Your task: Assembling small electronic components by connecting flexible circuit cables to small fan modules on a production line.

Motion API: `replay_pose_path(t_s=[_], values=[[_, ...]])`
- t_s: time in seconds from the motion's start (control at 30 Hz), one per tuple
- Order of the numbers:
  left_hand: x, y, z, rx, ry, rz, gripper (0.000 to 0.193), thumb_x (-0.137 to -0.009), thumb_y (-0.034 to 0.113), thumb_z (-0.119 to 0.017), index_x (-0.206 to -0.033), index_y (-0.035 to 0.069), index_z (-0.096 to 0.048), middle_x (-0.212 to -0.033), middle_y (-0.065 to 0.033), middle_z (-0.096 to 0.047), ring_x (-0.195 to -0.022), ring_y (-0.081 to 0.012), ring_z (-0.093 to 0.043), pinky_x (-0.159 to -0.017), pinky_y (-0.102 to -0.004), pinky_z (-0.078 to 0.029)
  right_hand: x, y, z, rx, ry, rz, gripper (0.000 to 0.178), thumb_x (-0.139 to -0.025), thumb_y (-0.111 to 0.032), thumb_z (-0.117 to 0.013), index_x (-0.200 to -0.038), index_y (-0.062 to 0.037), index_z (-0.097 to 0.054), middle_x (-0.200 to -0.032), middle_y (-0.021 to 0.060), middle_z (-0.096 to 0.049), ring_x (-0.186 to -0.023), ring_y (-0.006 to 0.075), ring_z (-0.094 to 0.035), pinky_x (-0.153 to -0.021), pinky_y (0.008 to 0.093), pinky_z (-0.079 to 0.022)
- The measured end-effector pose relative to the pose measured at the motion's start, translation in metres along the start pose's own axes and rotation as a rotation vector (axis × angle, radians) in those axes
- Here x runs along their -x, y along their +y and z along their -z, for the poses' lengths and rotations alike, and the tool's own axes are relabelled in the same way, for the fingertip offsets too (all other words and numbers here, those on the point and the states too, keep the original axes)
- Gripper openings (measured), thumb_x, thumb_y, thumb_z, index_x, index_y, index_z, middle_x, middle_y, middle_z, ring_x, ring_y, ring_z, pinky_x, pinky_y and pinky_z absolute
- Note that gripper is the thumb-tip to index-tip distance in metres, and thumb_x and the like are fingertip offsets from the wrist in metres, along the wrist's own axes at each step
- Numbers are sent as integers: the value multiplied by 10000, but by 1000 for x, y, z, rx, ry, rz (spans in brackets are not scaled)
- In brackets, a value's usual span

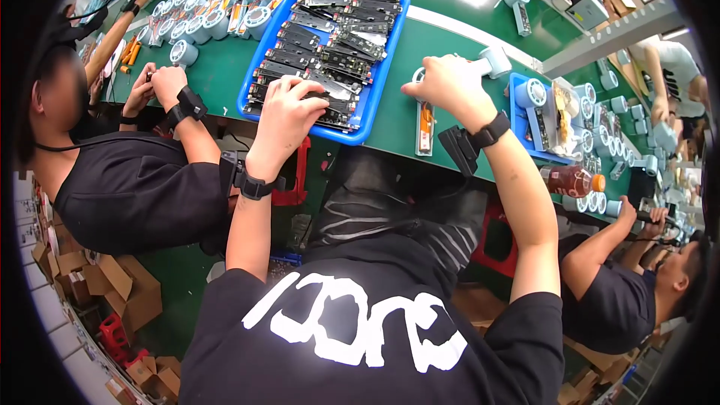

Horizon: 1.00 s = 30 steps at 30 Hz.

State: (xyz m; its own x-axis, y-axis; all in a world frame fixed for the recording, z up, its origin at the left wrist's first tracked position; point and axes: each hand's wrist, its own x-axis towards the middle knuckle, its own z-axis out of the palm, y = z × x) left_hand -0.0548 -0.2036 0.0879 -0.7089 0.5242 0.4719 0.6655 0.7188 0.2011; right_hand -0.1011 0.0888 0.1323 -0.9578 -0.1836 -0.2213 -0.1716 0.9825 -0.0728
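Observation:
My left hand reaches over the near part of a blue tray, its fingers bent down onto the circuit boards. The tips are partly hidden, and I cannot see clearly what they pinch. The tray is heaped with long dark circuit boards. To its right, my right hand is closed at the round head of a light-blue handheld device. The device's handle points toward me, its inside showing orange and silver. Another light-blue round-headed device lies just beyond the right hand.
Rows of similar devices stand at the far left. A smaller blue tray with devices sits on the right, near a bottle with an orange cap. Co-workers sit close on both sides, a black sleeve near my left arm. A metal post rises at right.

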Motion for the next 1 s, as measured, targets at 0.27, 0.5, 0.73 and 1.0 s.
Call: replay_pose_path(t_s=[0.27,0.5,0.73,1.0], values=[[-2,42,30,777,-96,704,138,-884,3,-709,-1019,5,-682,-939,-78,-734,-795,-158,-702,-670,-291,-553,83,-2,-3,-711,448,143,293,-968,-216,-621,-1139,17,-670,-858,98,-712,-759,199,-697,-703,319,-545],[20,94,-14,1598,-115,746,156,-912,-37,-674,-1065,-63,-654,-933,-130,-731,-738,-142,-700,-622,-263,-573,135,-62,-47,-1350,257,194,321,-885,9,-695,-1199,34,-631,-960,93,-681,-760,107,-670,-703,247,-537],[49,116,-41,1704,-260,869,209,-909,-17,-689,-1109,-66,-655,-975,-137,-728,-829,-164,-706,-743,-289,-584,159,-41,-98,-1758,232,-109,232,-898,34,-681,-1116,48,-603,-974,98,-678,-770,147,-692,-695,259,-555],[63,124,-74,1768,36,788,240,-959,73,-661,-1164,-50,-636,-1039,-137,-710,-949,-207,-694,-858,-329,-566,174,-44,-131,-1973,121,-207,202,-919,44,-641,-1100,13,-558,-924,118,-679,-774,170,-700,-700,276,-565]])
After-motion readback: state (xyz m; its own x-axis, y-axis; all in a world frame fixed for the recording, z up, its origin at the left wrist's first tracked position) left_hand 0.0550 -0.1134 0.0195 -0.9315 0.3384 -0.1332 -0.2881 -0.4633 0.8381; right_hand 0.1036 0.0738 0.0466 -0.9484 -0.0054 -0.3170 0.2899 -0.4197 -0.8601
